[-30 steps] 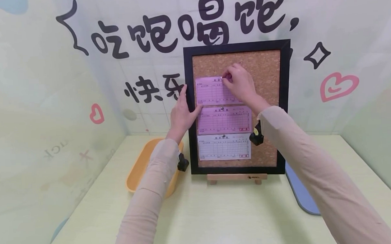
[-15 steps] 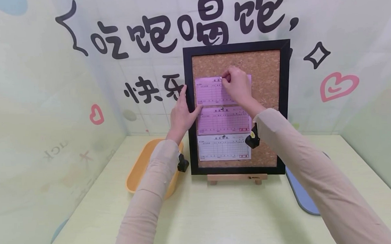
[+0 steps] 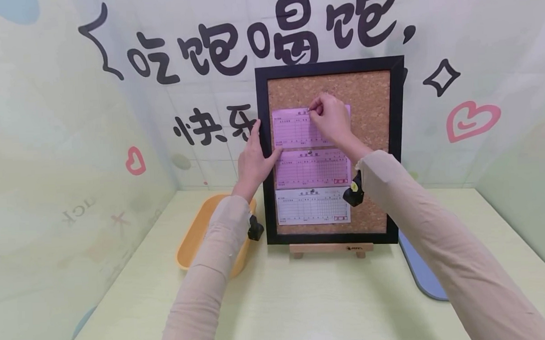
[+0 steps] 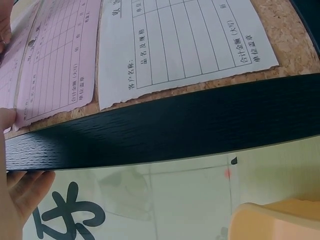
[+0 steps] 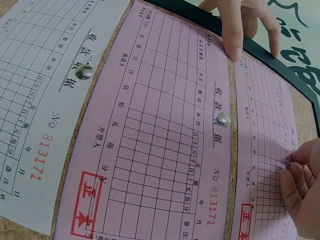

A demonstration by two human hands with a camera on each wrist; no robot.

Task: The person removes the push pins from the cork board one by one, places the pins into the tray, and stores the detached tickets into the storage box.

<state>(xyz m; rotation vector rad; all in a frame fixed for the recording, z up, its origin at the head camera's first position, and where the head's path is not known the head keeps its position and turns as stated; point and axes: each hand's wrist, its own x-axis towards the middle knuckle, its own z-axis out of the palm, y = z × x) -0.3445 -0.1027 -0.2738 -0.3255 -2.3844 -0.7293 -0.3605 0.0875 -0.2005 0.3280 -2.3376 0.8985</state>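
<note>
A black-framed corkboard (image 3: 368, 106) stands upright, with three receipt slips in a column on it. My left hand (image 3: 254, 163) grips its left frame edge, thumb in front and fingers behind in the left wrist view. At the upper edge of the top pink receipt (image 3: 290, 129), my right hand (image 3: 334, 120) pinches a small pushpin, mostly hidden by the fingertips. Below are another pink receipt (image 5: 165, 110) with a silver pushpin (image 5: 223, 119) and a white receipt (image 5: 45, 110) with a second silver pushpin (image 5: 83, 71).
A wooden easel (image 3: 331, 248) supports the board on the pale table (image 3: 322, 303). To the left sits a yellow-orange bin (image 3: 191, 243), partly behind the left arm. Right of the board lies a blue flat mat (image 3: 422, 272), partly covered by the right sleeve. Printed walls surround the table.
The right hand's back and wrist have dropped slightly and turned, while its fingertips stay at the same spot on the top pink receipt. My left hand has kept its place.
</note>
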